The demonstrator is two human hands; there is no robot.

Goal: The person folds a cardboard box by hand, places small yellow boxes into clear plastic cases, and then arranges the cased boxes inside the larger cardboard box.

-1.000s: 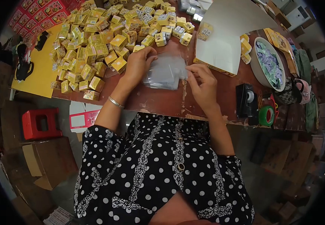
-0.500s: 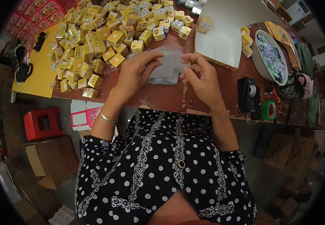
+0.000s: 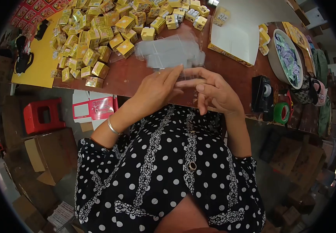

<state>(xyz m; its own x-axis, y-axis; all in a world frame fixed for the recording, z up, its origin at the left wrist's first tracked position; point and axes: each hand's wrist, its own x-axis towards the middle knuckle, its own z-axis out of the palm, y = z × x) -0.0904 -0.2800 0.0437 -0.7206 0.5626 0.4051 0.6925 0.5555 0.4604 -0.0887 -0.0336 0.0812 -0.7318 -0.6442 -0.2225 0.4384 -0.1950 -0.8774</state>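
Observation:
My left hand (image 3: 158, 87) reaches in over the table's front edge, its fingers stretched out flat against the fingertips of my right hand (image 3: 219, 92). On the right hand the index and middle fingers point left, the thumb bends in against them and the lower fingers curl. A faint see-through piece of plastic seems to sit between the two hands; its outline is hard to make out. Just beyond the fingers lies a loose stack of clear plastic pieces (image 3: 170, 52). Closest behind that stack is a small yellow box (image 3: 148, 33).
A heap of yellow boxes (image 3: 92, 37) covers the table's back left. At the right are a white open tray (image 3: 234, 42), a bowl (image 3: 273, 64) of purple-green packets, a black tape dispenser (image 3: 259, 93) and green tape (image 3: 281, 112). A red stool (image 3: 44, 114) stands lower left.
Both hands have come down toward the table's front edge and closer together, so their fingers now meet. The clear stack is more exposed. The view has shifted slightly.

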